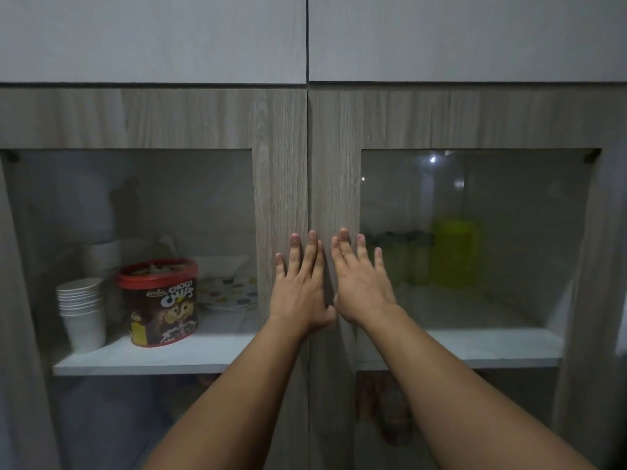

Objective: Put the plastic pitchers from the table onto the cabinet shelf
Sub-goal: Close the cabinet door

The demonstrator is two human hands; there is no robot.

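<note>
Cabinet doors (pixel 281 171) matt wood grain with glossy glass panes (pixel 475 232); yellow pitcher (pixel 456 252) translucent plastic, cups (pixel 83 310) paper.

Two hands (pixel 300 286), two doors (pixel 281 184), one yellow pitcher (pixel 456 252), one tub (pixel 159 303)

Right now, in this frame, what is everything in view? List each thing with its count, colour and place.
Cabinet doors: two, wood-grain with glass panes, shut, meeting at the centre.
Upper panels: two, pale grey, above the doors.
Shelf: one, white, behind the glass.
Paper cups: one stack, white, left on the shelf.
Choco Chips tub: one, brown with red lid, right of the cups.
Plates: a few, white with coloured dots, behind the tub.
Pitcher: one, yellow, behind the right pane.
Tumblers: count unclear, greenish, left of the pitcher.
Left hand: flat on the left door.
Right hand: flat on the right door.
</note>
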